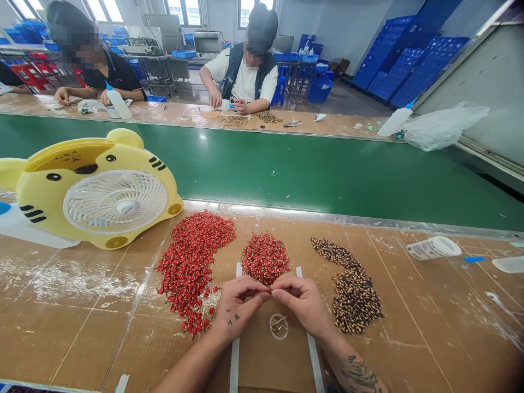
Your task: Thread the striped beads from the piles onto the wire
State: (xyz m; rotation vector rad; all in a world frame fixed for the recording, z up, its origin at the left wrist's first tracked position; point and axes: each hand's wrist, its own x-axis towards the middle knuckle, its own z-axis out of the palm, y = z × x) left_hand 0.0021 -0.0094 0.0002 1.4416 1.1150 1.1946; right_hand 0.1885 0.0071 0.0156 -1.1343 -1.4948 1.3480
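My left hand (236,308) and my right hand (302,302) meet fingertip to fingertip over a brown cardboard pad (270,355) edged with white strips. Both pinch a tiny red piece (269,292) between them. Just beyond lies a small heap of red pieces (265,256). A larger spread of red pieces (192,262) lies to the left. A band of dark brown speckled pieces (352,289) lies to the right. A small clear round lid (279,326) sits on the pad under my hands.
A yellow tiger-shaped desk fan (94,191) stands at the left. A white bottle (434,247) lies on its side at the right. A green conveyor belt (307,169) runs across. Two other people work at the far bench.
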